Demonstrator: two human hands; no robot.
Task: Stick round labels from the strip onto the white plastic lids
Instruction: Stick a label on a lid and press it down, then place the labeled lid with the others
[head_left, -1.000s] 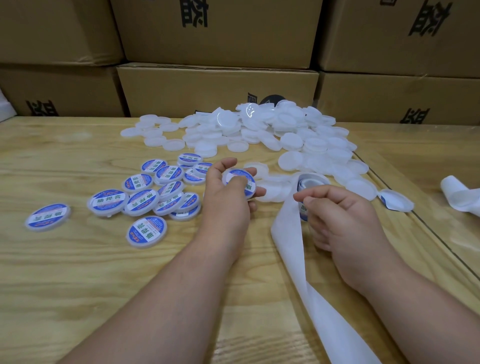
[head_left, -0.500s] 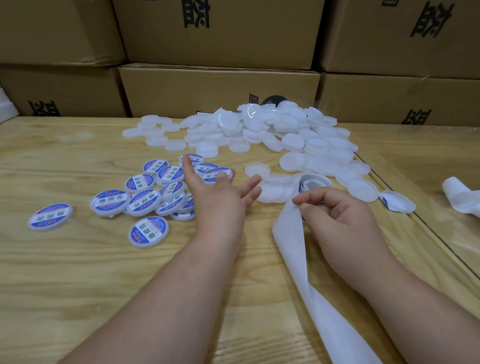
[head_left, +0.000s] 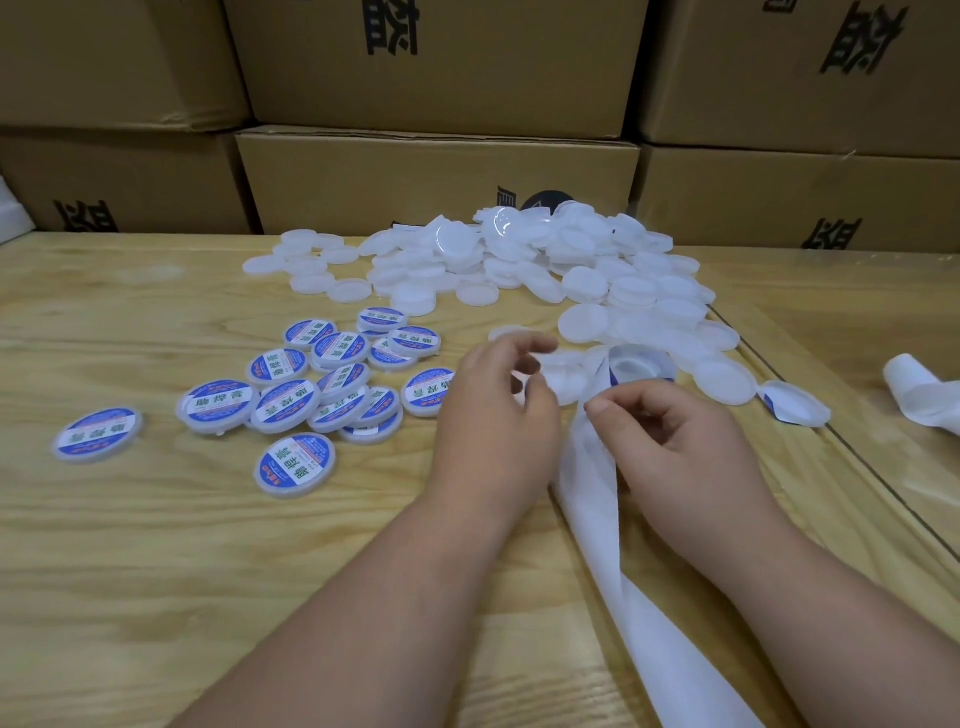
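A pile of blank white lids (head_left: 545, 260) lies at the back middle of the wooden table (head_left: 156, 545). Left of it are several lids with blue and white labels (head_left: 311, 384), one of them (head_left: 428, 392) just left of my left hand. My left hand (head_left: 498, 415) hovers with curved fingers over a blank lid (head_left: 506, 332), holding nothing that I can see. My right hand (head_left: 670, 447) pinches the white label strip (head_left: 649, 597) between thumb and forefinger. The strip runs from its roll (head_left: 631, 364) down to the bottom right.
Stacked cardboard boxes (head_left: 436, 176) wall off the back of the table. A curled piece of white backing (head_left: 919, 395) lies at the far right, past a seam in the tabletop. One lid (head_left: 795, 402) lies by that seam.
My left hand let go of the labelled lid among the labelled ones and moved right to the blank lids. My right hand stayed on the strip.
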